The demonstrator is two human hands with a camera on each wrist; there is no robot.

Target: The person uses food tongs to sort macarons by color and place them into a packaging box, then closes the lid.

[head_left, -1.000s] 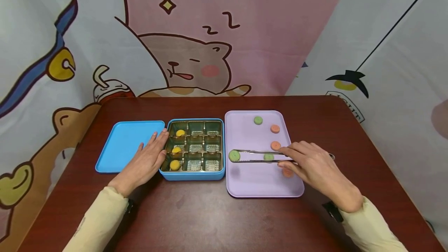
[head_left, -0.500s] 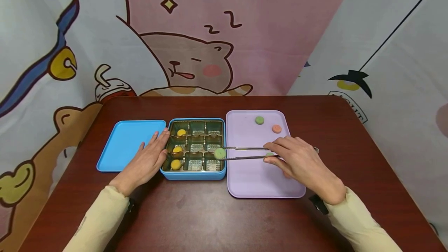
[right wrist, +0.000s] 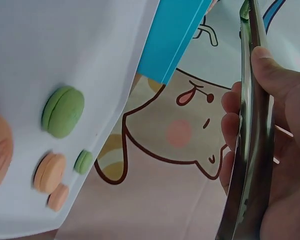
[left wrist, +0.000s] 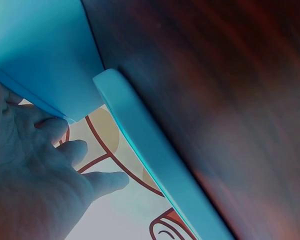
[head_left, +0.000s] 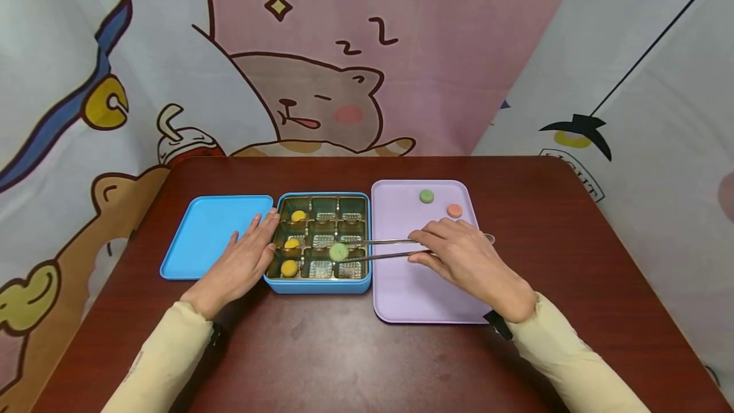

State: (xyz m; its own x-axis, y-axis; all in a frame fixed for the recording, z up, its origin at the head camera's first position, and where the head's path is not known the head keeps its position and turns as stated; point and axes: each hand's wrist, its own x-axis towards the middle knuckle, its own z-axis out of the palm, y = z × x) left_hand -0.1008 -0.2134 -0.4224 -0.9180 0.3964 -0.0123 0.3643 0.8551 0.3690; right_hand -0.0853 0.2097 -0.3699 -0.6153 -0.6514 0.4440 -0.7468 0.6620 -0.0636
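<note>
My right hand (head_left: 467,263) grips a pair of metal tongs (head_left: 392,242), thumb on one arm and fingers on the other. Between the tong tips is a green macaron (head_left: 339,252), over the middle and right compartments of a blue box (head_left: 318,287) with a gold divided insert. Three yellow macarons (head_left: 289,268) sit in the box's left column. Straight fingers of my left hand (head_left: 237,263) lie along the box's left side. The right wrist view shows the tongs (right wrist: 249,125) from beside the thumb, with a bit of green at their far end.
A lilac tray (head_left: 413,301) stands right of the box, with a green macaron (head_left: 427,196) and an orange macaron (head_left: 455,210) near its back. More macarons there are hidden by my right hand in the head view. A blue lid (head_left: 197,234) lies left of the box.
My right hand has moved left with the tongs, carrying the green macaron from above the tray to over the box. The left hand has stayed at the box's side.
</note>
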